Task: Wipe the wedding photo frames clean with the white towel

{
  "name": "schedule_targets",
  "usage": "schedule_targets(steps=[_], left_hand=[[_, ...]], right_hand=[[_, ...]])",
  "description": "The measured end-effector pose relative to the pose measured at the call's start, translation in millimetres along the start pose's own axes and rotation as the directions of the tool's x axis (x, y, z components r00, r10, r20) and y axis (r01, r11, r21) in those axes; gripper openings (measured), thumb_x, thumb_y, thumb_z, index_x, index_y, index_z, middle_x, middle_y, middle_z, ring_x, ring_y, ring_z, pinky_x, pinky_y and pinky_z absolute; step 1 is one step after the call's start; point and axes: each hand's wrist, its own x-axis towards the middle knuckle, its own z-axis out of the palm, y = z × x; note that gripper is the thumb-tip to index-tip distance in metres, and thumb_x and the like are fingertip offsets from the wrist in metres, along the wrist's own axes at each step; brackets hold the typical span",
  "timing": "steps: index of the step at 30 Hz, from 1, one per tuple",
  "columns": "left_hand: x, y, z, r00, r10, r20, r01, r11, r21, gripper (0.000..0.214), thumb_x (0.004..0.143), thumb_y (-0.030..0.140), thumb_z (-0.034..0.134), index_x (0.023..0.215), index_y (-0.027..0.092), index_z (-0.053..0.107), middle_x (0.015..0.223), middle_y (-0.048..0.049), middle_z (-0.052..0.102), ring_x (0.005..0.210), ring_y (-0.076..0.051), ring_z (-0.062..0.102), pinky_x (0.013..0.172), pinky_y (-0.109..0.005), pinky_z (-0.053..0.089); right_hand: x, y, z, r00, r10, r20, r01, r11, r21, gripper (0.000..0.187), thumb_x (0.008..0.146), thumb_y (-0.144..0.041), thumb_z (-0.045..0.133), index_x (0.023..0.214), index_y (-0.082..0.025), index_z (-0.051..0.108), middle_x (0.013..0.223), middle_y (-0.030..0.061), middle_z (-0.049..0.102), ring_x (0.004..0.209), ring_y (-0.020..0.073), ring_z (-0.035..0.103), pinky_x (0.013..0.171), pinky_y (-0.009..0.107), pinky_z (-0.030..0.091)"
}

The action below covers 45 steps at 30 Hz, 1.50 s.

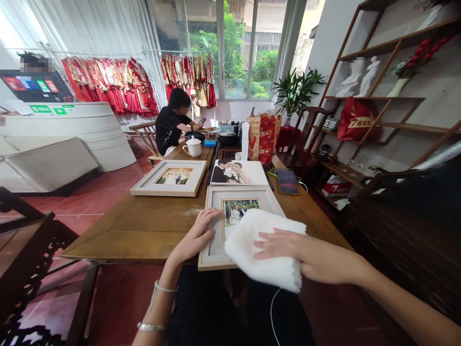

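A white-framed wedding photo (238, 194) lies at the near edge of the wooden table (151, 226). My left hand (196, 235) rests on the frame's left edge with its fingers spread flat. My right hand (288, 245) lies flat on a white cloth (252, 240) that covers the frame's lower right part and hangs over the table edge. Two more pictures lie farther back: a framed photo (171, 177) on the left and an unframed wedding print (238, 172) in the middle.
A phone (287, 181) lies right of the print. A white teapot (193, 146), a red bag (264, 137) and small items stand at the far end, where a person in black (173, 126) sits. Dark wooden chairs (32, 259) flank the table; shelves (378, 110) line the right wall.
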Motion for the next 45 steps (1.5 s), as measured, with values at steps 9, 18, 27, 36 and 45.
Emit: schedule_targets(steps=[9,18,27,36,45], left_hand=[[0.9,0.5,-0.6,1.000,-0.031,0.004,0.031,0.999,-0.016,0.047,0.088,0.015,0.042,0.134,0.022,0.046,0.140,-0.0081,0.042,0.136,-0.025,0.028,0.117,-0.047,0.018],[1.5,1.3,0.2,1.000,-0.027,-0.012,0.027,1.000,-0.009,0.043,0.090,0.018,0.043,0.132,0.023,0.048,0.137,-0.0083,0.045,0.134,-0.026,0.031,0.116,-0.047,0.019],[0.9,2.6,0.5,1.000,-0.012,-0.024,0.012,1.000,0.007,0.045,0.090,0.017,0.042,0.134,0.024,0.048,0.137,-0.0078,0.045,0.134,-0.026,0.031,0.117,-0.048,0.018],[1.0,3.1,-0.3,1.000,-0.022,-0.006,0.022,1.000,-0.013,0.048,0.088,0.014,0.042,0.134,0.026,0.047,0.139,-0.0065,0.044,0.136,-0.026,0.029,0.117,-0.048,0.018],[1.3,1.1,-0.2,0.999,-0.035,0.004,0.035,0.999,-0.017,0.047,0.089,0.015,0.042,0.135,0.023,0.046,0.139,-0.0078,0.042,0.136,-0.024,0.028,0.118,-0.046,0.016]], right_hand=[[55.7,90.0,-9.3,0.870,0.260,-0.419,-0.399,0.870,-0.289,0.081,0.061,0.007,0.037,0.138,-0.019,0.046,0.147,0.0070,0.040,0.141,0.0234,0.025,0.113,0.052,0.020],[52.5,26.6,1.6,0.979,0.097,-0.179,-0.128,0.977,-0.172,0.078,0.062,0.005,0.040,0.135,-0.020,0.050,0.142,0.0041,0.048,0.138,0.0244,0.032,0.113,0.048,0.024],[-28.7,-36.6,-10.1,0.999,-0.043,0.032,0.039,0.993,0.108,0.076,0.069,0.006,0.039,0.131,-0.034,0.054,0.133,-0.0074,0.057,0.133,0.0175,0.041,0.115,0.037,0.026],[-26.2,46.7,-20.2,0.956,0.219,-0.193,-0.223,0.975,0.001,0.063,0.071,-0.004,0.044,0.125,-0.031,0.061,0.134,-0.0023,0.057,0.129,0.0258,0.045,0.111,0.046,0.032],[50.7,71.5,-0.6,0.791,0.367,-0.490,-0.539,0.797,-0.273,0.068,0.067,0.001,0.045,0.134,-0.011,0.052,0.142,0.0149,0.047,0.137,0.0326,0.032,0.112,0.051,0.025]])
